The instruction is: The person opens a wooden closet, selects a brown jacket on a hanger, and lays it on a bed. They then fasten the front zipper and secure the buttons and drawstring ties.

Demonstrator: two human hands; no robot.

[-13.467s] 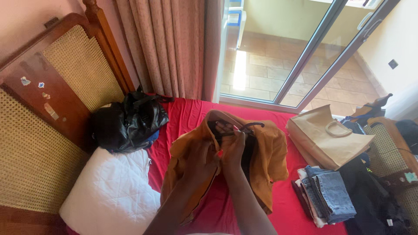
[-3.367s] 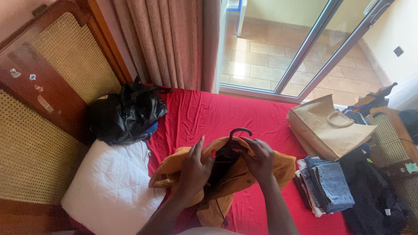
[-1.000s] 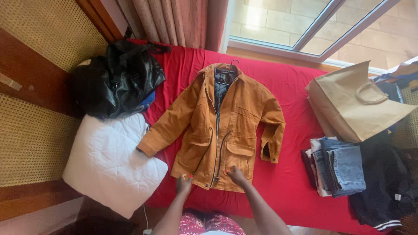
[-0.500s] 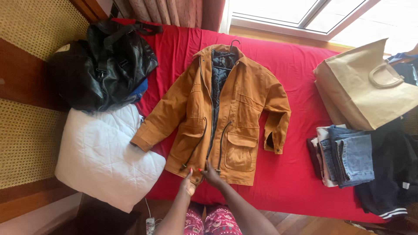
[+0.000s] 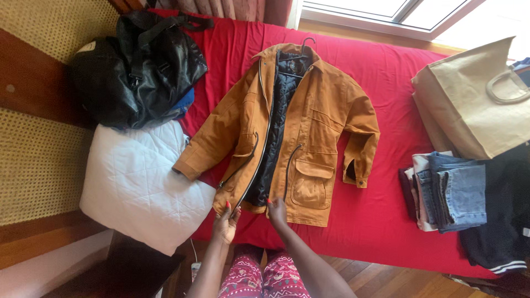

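Pinching jacket (image 5: 309,132) hem: left hand (image 5: 225,223), right hand (image 5: 277,211).

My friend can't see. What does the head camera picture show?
Two hands, left hand and right hand, part the bottom front edges of a brown jacket lying flat on a red bed. A black bag and white pillow sit left, folded jeans right.
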